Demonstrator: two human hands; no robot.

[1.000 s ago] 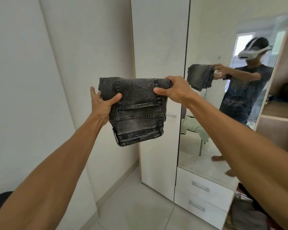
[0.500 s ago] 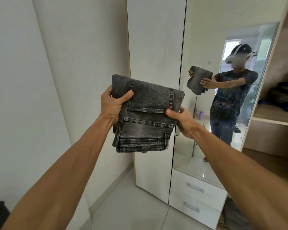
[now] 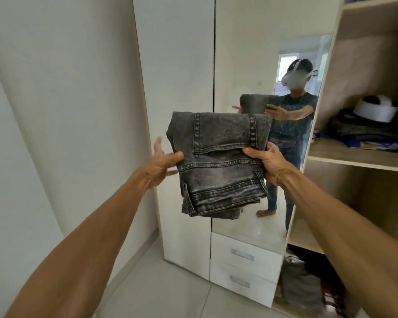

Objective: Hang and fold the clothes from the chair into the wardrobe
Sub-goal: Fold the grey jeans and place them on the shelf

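Head camera: a person holds a pair of folded jeans (image 3: 218,166), grey-black denim, in the air in front of the wardrobe (image 3: 177,65), level with the seam between its plain door and its mirror (image 3: 246,65), left of the open compartment. The right hand (image 3: 265,161) grips the bundle's right edge, thumb across the front and fingers hidden behind. The left hand (image 3: 163,161) has its fingers spread wide and mostly straight, with the thumb touching the left edge. Folding looks finished and stowing is the step in hand. To the right, a wooden shelf (image 3: 354,157) carries a stack of dark clothes (image 3: 363,134) with a white cap (image 3: 375,110) on top, set back from the front edge; two drawers (image 3: 241,258) sit below the mirror. The next move likely calls for swinging the bundle right past the compartment's side panel, kept flat so the folds hold, onto bare shelf or the stack.
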